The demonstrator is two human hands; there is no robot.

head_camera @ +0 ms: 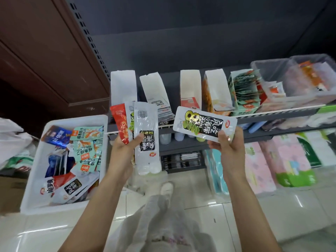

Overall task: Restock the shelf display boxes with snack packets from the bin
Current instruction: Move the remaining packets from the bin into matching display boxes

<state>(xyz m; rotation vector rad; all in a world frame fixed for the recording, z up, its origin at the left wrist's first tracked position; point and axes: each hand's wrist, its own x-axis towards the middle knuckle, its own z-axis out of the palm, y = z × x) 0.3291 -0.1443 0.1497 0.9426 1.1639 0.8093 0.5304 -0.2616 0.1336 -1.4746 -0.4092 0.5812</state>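
Observation:
My left hand (pixel 125 148) grips a fanned bunch of snack packets (pixel 145 135), white ones in front and a red one at the left. My right hand (pixel 227 146) pinches a single white packet with a black label and green leaves (pixel 204 123), held flat below the shelf edge. The white bin (pixel 32 175) stands on the floor at the left, holding several teal, blue, red and white packets. On the shelf stand several display boxes: two tall white ones (pixel 123 86) at the left, a red-and-white one (pixel 190 88), an orange one (pixel 216 91) and a green one (pixel 243 93) full of packets.
A clear plastic tub (pixel 291 82) with orange packets sits at the shelf's right end. The dark shelf rail (pixel 272 115) runs across. Tissue packs (pixel 283 160) fill the lower shelf at right. My leg and shoe (pixel 166 190) are on the tiled floor below.

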